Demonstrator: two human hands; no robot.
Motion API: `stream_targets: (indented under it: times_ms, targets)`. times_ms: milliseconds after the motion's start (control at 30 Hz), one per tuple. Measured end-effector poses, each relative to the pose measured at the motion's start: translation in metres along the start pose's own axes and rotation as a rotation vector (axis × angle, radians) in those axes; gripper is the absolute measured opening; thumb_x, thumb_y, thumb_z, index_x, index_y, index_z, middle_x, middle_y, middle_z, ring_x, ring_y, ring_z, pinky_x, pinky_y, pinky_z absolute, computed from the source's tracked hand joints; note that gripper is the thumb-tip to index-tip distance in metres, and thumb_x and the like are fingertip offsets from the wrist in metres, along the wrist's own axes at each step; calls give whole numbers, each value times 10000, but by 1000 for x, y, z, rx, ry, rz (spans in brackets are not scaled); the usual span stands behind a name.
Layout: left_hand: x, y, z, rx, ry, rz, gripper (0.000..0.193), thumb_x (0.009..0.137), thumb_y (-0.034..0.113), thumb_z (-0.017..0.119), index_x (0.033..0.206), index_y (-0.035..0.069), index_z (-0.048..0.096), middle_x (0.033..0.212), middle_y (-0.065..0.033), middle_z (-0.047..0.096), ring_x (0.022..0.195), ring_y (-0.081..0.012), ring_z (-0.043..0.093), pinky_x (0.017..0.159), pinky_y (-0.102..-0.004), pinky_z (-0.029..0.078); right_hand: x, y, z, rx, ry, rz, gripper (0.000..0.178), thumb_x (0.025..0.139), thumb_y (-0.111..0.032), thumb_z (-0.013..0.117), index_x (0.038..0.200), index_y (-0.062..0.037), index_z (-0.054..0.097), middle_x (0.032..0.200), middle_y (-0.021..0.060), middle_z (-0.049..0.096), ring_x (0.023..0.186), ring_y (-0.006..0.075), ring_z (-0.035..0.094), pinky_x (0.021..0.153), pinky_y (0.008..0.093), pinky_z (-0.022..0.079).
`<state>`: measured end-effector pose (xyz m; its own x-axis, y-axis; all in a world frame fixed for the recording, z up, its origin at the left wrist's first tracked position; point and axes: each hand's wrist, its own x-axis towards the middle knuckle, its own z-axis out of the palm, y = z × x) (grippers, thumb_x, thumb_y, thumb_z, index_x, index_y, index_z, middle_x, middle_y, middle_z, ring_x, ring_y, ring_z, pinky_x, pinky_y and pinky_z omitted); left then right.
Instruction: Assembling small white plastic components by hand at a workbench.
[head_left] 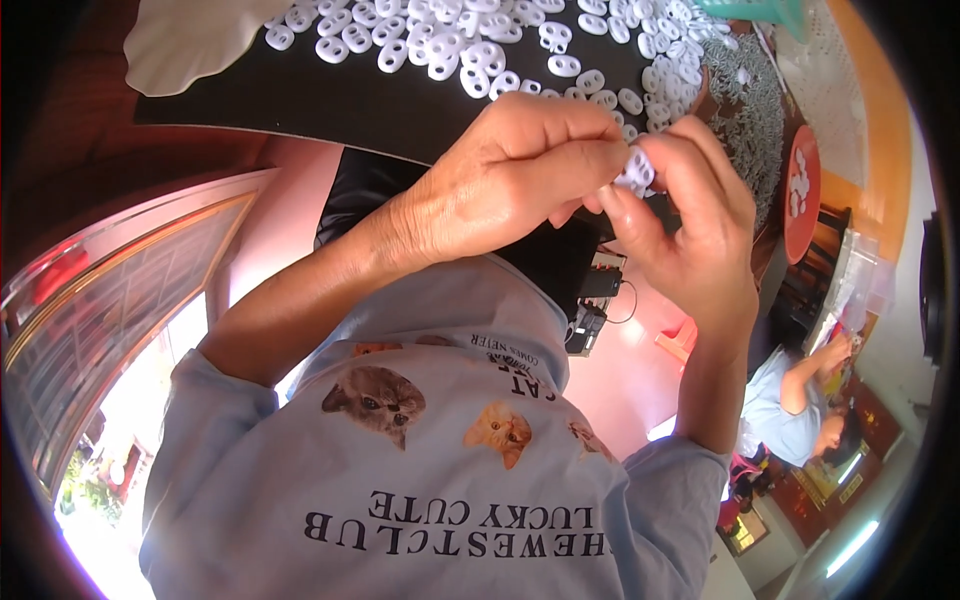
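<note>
In front of my chest, both hands meet over a small white plastic piece (637,170) with round holes. My right hand (695,200) pinches it between thumb and bent forefinger. My left hand (530,165) is closed too, thumb against forefinger, its fingertips gripping the piece's left edge; part of the piece is hidden behind them. Just beyond my hands, many loose white oval two-hole pieces (440,45) lie spread over the dark table (250,105). To their right is a heap of small thin grey parts (745,110), too fine to make out.
A white scalloped dish (185,45) stands at the table's far left. A teal container (765,12) is at the far right. A red tray (802,200) with several white pieces sits at the right edge. Another person (790,400) is in the background on the right.
</note>
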<state>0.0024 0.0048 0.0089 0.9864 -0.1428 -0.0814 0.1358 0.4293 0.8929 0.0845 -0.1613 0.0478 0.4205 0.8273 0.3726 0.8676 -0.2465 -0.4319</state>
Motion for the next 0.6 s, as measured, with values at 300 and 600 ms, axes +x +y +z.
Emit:
stream_targets:
  times_ms: [300,600]
  targets:
    - [4,-6,-2,113,-19,43,181,952,131,524,840,2,581,686,39,471,616,-31,406,533,-203,327,1,-2,-5,-71,-65,-50,277,664,-91,772,810,-27,547,733,75,506,539,250,503,451,337,413]
    - [5,-10,1,99,30,160,242,942,100,537,726,-9,517,601,15,401,594,-44,377,509,-254,325,-2,-4,-6,-94,-54,-14,298,691,-160,792,836,-37,563,750,69,512,543,242,509,457,333,420]
